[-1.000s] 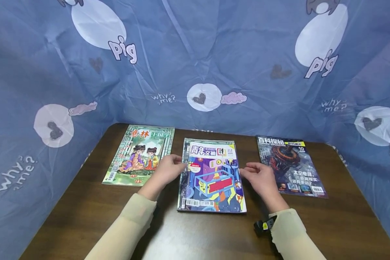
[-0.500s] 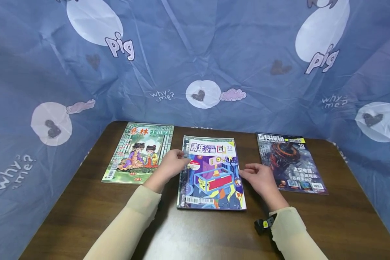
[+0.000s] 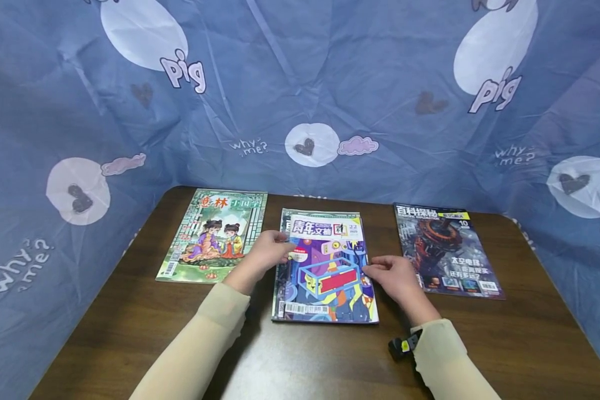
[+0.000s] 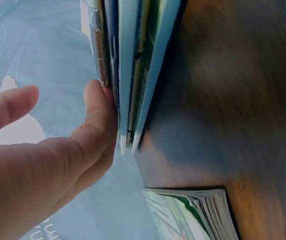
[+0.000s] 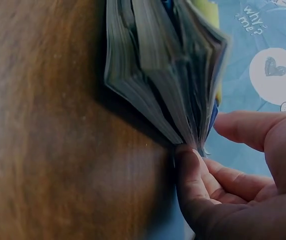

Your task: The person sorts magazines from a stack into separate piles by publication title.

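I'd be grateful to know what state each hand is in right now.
Left hand: open, fingers touching the left edge of the magazine stack, holding nothing.
Right hand: open, fingertips against the stack's right edge.

A stack of closed magazines (image 3: 325,268) lies flat on the table (image 3: 280,366), spines toward nine o'clock, page edges toward three. The top magazine (image 3: 334,303) is purple and blue, its white title band toward twelve; a green-edged cover peeks out at eleven.
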The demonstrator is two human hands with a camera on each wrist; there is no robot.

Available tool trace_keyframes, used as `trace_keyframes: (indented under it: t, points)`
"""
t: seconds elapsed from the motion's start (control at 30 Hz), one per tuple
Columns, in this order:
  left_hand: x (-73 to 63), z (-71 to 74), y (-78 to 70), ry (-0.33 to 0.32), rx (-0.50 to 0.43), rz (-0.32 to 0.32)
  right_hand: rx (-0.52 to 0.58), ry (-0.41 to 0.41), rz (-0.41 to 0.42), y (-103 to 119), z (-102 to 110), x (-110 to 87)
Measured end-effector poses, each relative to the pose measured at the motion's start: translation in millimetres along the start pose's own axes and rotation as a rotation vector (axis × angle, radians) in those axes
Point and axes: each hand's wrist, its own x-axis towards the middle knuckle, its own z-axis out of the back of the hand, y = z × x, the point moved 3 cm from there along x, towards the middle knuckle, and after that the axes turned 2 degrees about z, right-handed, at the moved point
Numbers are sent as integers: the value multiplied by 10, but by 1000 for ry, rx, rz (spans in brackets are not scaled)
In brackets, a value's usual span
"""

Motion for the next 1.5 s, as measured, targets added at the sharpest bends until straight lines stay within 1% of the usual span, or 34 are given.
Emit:
trace_keyframes:
  t: [0.07,0.13,0.27,0.43,0.53,0.6,0.7,0.77,1.03,1.17,1.37,1.5]
  points:
    - [0,-5,4,-7,-39,9,-3,3,0,3,-3,1]
    - [-13,-13,-1,-12,-58,20,-1,10,-12,8,-6,-4]
    - [-23,-44,-2,3,-84,39,12,18,-40,12,-10,-12]
    - [14,-63,37,17,-150,67,29,20,-24,29,-7,-18]
    - [29,-96,52,59,-174,93,38,18,-22,26,1,-20]
    - [29,-134,55,103,-165,109,54,18,-32,17,5,-27]
    - [26,-177,52,133,-141,124,81,27,-47,15,10,-40]
    - [42,-192,64,131,-124,123,94,36,-53,18,13,-48]
    - [87,-223,63,66,-58,97,80,51,-84,31,53,-42]
    - [88,-223,40,56,-38,103,77,51,-84,23,66,-46]
    - [76,-213,38,26,-12,117,108,64,-93,22,79,-74]
    - [63,-208,42,21,7,111,121,68,-93,15,75,-84]
